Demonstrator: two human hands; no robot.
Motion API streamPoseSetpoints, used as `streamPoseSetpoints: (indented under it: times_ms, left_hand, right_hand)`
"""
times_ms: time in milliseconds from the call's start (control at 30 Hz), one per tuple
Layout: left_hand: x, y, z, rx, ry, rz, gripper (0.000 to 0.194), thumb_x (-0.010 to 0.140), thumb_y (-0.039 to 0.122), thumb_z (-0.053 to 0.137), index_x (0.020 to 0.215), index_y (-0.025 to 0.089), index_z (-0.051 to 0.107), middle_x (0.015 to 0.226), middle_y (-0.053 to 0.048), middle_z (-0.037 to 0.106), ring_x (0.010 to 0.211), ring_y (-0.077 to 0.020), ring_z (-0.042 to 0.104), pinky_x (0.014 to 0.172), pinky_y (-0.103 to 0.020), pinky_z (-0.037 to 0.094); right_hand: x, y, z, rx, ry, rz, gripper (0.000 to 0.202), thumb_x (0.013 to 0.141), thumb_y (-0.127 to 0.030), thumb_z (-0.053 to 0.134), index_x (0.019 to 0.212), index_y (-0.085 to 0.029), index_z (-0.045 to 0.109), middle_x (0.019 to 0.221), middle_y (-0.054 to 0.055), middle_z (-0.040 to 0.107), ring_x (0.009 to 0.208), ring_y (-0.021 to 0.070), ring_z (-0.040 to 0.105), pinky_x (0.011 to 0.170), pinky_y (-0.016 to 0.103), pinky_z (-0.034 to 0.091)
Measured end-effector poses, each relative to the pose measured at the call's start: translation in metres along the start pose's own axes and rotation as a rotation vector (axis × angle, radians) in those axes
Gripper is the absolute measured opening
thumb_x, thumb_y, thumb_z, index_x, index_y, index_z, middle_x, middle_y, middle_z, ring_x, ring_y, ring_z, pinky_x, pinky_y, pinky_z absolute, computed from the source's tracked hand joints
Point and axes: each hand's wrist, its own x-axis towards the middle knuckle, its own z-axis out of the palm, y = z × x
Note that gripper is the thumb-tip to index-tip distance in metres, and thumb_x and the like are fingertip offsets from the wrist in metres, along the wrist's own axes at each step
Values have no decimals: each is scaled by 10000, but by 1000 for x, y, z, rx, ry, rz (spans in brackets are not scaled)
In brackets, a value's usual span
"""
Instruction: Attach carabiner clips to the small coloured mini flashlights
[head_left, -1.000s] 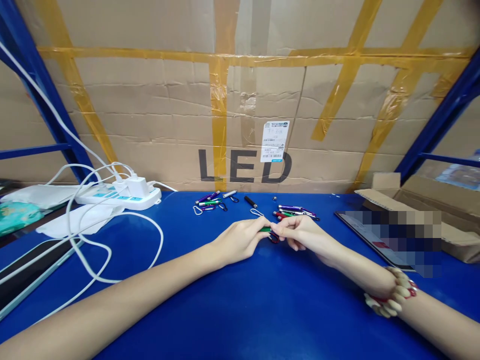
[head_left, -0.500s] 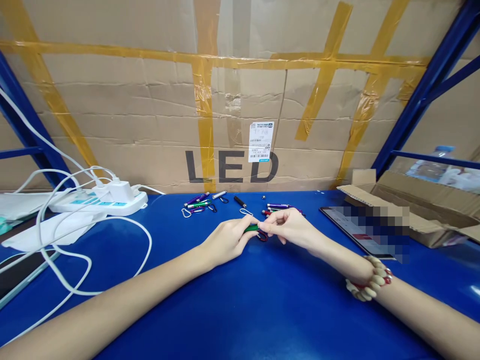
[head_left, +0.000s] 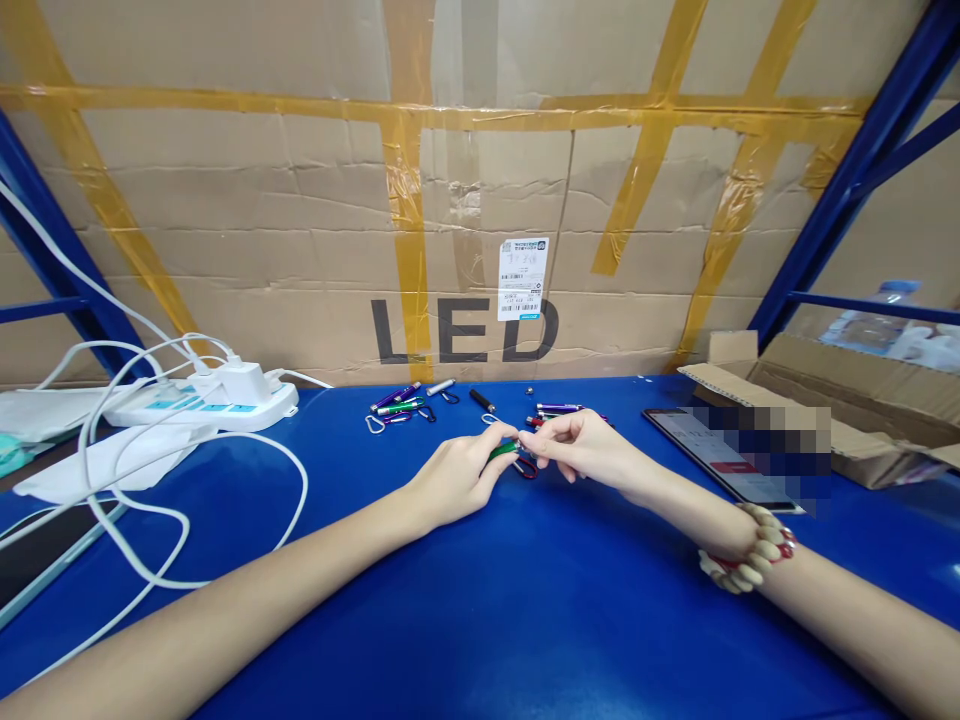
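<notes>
Between the fingers of my left hand (head_left: 454, 478) is a green metal tube (head_left: 503, 450), its right end pointing at my other hand. My right hand (head_left: 581, 447) is closed in a pinch at that end; whatever its fingertips hold is too small to make out. A red carabiner clip (head_left: 527, 468) hangs below the fingertips. Beyond my left hand lie several small coloured tubes, among them a green one (head_left: 400, 408) and a silver one (head_left: 441, 387). A black tube (head_left: 481, 401) lies behind the hands. A purple tube (head_left: 559, 408) rests behind my right hand.
At the left, a white power strip (head_left: 262, 408) stands among looping white cables (head_left: 304, 480). A phone (head_left: 712, 455) and an open cardboard box (head_left: 787, 400) are on the right of the blue table (head_left: 480, 620). A large taped carton (head_left: 300, 240) stands behind.
My right fingertips have moved slightly away from the end of the green tube, showing more of its silvery end. The camera view has shifted a little.
</notes>
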Motion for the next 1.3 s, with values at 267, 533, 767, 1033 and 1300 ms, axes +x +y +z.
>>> streamPoseSetpoints:
  times_ms: [267, 533, 767, 1033, 1300]
  left_hand:
    - [1, 2, 1, -26, -15, -3, 192, 901, 230, 375, 1088, 217, 418, 1032, -38, 632, 914, -184, 614, 769, -281, 460]
    - [-1, 3, 0, -28, 24, -71, 187, 905, 252, 356, 1090, 222, 366, 863, -18, 631, 773, -188, 634, 674, -269, 455]
    - [0, 2, 0, -21, 11, -94, 189, 915, 270, 320, 1092, 215, 356, 787, -7, 603, 717, -178, 618, 653, -256, 435]
    - [0, -2, 1, 7, -5, -95, 201, 915, 231, 266, 1098, 209, 346, 700, 17, 536, 624, -146, 560, 623, -236, 415]
    - [0, -4, 1, 45, -13, -83, 200, 913, 219, 263, 1091, 217, 355, 715, 18, 544, 632, -143, 558, 627, -231, 413]
  right_hand:
    - [2, 3, -3, -35, 78, -80, 367, 659, -508, 628, 637, -142, 631, 554, -12, 590, 338, 33, 389, 328, 183, 268]
    - [1, 12, -3, -424, 307, -490, 242, 745, -414, 603, 774, -183, 673, 711, 17, 630, 447, 66, 459, 445, 203, 384]
    - [-2, 17, 0, -612, 392, -667, 186, 801, -354, 567, 827, -198, 665, 774, 5, 624, 460, 50, 447, 482, 194, 381]
    - [-4, 15, 3, -629, 447, -807, 153, 831, -274, 541, 895, -197, 658, 889, 32, 613, 517, 49, 496, 515, 183, 419]
    - [-1, 21, 2, -777, 476, -868, 182, 855, -272, 504, 900, -225, 674, 886, 21, 623, 567, 56, 543, 479, 168, 399]
